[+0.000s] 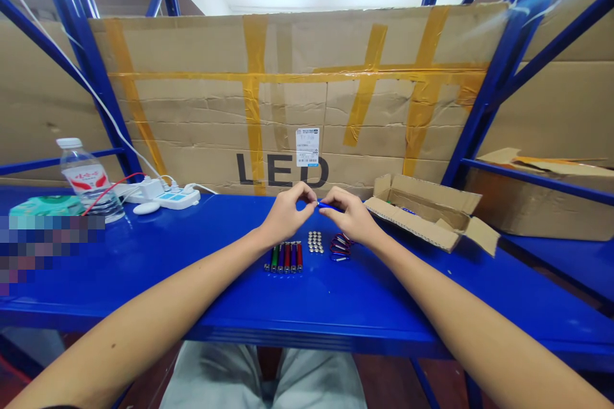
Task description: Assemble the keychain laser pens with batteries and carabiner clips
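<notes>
One blue metal tabletop [374,307] ran across the lower view. Behind it stood a lg. cardboard carton [201,102], printed "LED", w/ tan tape. Smaller open box [417,220] sat on the table to the R, flaps up. Far L: clear bottle [91,182], upright, w/ white cap; just R of it, white power strip [177,197] w/ plugs in.

Mid-table, L hand [288,209] & R hand [349,211] were raised nr. each other. R fingers were closed on a blue tube [330,207], held approx. level above the table; L thumb & index met at its L end, but couldn't tell if clamped on it or on some tiny pc.

Below L hand: row of coloured tubes [286,258], side by side. Nr. R wrist: coloured clips [340,244]. Between: silvery discs [315,242] in a grid.
</notes>
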Available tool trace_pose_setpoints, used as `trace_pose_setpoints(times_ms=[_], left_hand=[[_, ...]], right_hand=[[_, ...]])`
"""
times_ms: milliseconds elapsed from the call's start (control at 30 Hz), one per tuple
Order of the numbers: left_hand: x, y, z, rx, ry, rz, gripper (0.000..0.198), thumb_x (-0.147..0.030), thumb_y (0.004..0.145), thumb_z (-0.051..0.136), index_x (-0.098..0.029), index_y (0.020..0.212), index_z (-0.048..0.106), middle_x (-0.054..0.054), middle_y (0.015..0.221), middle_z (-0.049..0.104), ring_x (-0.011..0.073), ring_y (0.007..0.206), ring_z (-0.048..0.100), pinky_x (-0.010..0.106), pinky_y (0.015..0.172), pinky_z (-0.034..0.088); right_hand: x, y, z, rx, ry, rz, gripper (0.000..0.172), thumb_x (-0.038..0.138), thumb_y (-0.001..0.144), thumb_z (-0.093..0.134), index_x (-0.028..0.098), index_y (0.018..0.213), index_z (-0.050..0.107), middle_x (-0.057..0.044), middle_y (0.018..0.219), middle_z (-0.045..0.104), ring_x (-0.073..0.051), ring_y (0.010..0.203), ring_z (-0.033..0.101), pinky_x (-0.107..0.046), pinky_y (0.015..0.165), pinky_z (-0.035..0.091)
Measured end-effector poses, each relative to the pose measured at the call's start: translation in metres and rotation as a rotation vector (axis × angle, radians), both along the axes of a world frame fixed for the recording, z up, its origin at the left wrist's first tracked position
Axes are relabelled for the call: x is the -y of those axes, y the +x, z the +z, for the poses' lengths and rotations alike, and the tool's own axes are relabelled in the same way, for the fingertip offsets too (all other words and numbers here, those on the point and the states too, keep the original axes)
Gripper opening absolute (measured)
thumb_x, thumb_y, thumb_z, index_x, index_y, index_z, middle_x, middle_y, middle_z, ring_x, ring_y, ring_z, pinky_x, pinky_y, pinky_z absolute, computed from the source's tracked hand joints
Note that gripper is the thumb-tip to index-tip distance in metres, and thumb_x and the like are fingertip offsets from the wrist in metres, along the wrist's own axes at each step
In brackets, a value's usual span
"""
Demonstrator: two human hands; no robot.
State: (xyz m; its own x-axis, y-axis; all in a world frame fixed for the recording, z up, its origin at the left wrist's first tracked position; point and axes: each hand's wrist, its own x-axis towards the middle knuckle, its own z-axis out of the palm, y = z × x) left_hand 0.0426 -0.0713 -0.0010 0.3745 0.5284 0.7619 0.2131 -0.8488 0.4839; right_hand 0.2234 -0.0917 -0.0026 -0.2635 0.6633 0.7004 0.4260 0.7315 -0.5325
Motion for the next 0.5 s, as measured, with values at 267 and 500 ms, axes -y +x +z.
trace_pose_setpoints(times_ms=[267,500], left_hand=[[0.0033,0.0004,-0.0003,-0.109,0.147,0.013,0.006,-0.012,0.085,0.054,-0.018,0.085,0.053,0.001,0.082,0.062,0.0124,0.078,0.058,0.026,0.075,0.046],[0.0058,0.0004,0.0019,-0.244,0.313,-0.047,0.010,-0.008,0.087,0.049,-0.017,0.087,0.053,0.003,0.087,0.061,0.0134,0.085,0.057,0.027,0.078,0.046]], right_hand=[[-0.0015,0.0022,-0.0002,-0.009,-0.305,0.117,0.033,0.038,0.086,0.052,0.017,0.060,0.051,0.002,0.054,0.048,-0.010,0.052,0.040,-0.026,0.053,0.030],[-0.0070,0.0101,-0.0006,-0.332,-0.935,0.489,0.018,0.029,0.077,0.059,0.011,0.072,0.060,0.007,0.049,0.036,-0.004,0.040,0.019,-0.022,0.043,0.014]])
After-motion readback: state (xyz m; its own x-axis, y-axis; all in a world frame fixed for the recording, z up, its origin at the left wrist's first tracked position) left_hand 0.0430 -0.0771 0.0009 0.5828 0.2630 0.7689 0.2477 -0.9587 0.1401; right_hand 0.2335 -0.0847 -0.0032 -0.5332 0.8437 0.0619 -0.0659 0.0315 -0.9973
